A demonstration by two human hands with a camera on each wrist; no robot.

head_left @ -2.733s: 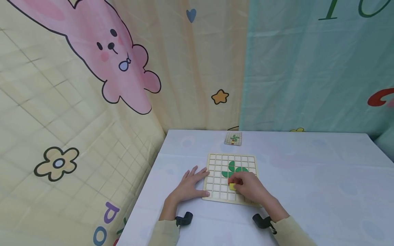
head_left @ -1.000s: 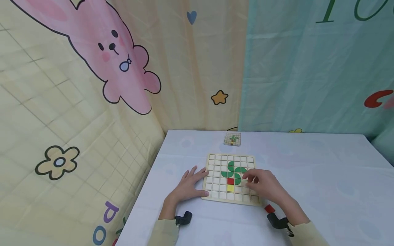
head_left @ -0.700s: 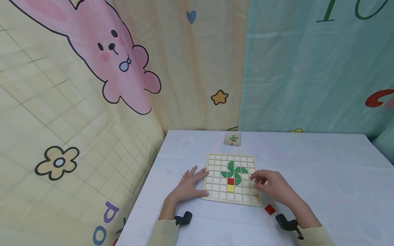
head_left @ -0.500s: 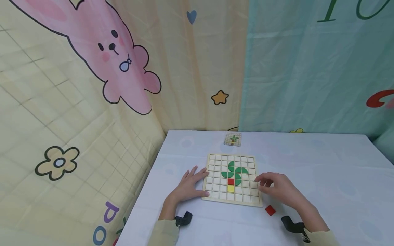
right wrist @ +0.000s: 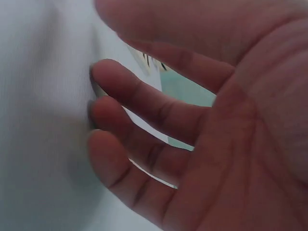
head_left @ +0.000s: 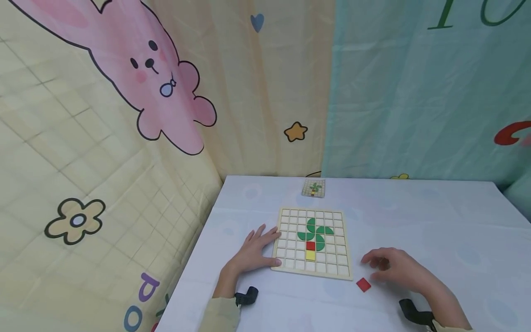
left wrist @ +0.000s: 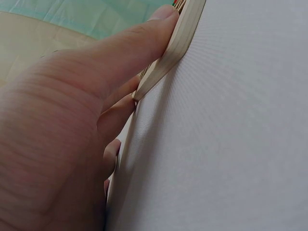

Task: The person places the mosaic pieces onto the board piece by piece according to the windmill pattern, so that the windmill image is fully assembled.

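A square wooden grid board [head_left: 290, 257] lies mid-table. On it, several green pieces [head_left: 320, 243] form a pinwheel, with a red square [head_left: 310, 246] and a yellow square [head_left: 310, 255] in line below. My left hand [head_left: 254, 252] rests at the board's left edge, fingers spread, thumb and fingertips touching the rim; the left wrist view shows the thumb on the wooden edge [left wrist: 166, 60]. Right of the board, my right hand [head_left: 396, 268] hovers low with loosely bent fingers and nothing between them, as the right wrist view confirms. Just left of its thumb lies a loose red square tile [head_left: 363, 285].
A small pattern card [head_left: 313, 188] with a similar green, red and yellow design lies behind the board. The white-covered table [head_left: 435, 221] stretches away to the right. Printed curtains [head_left: 265, 92] hang along its back and left sides.
My right hand has let go of the yellow square on the board and moved right, off the board and down beside the loose red tile, which has come into view. My left hand stays put.
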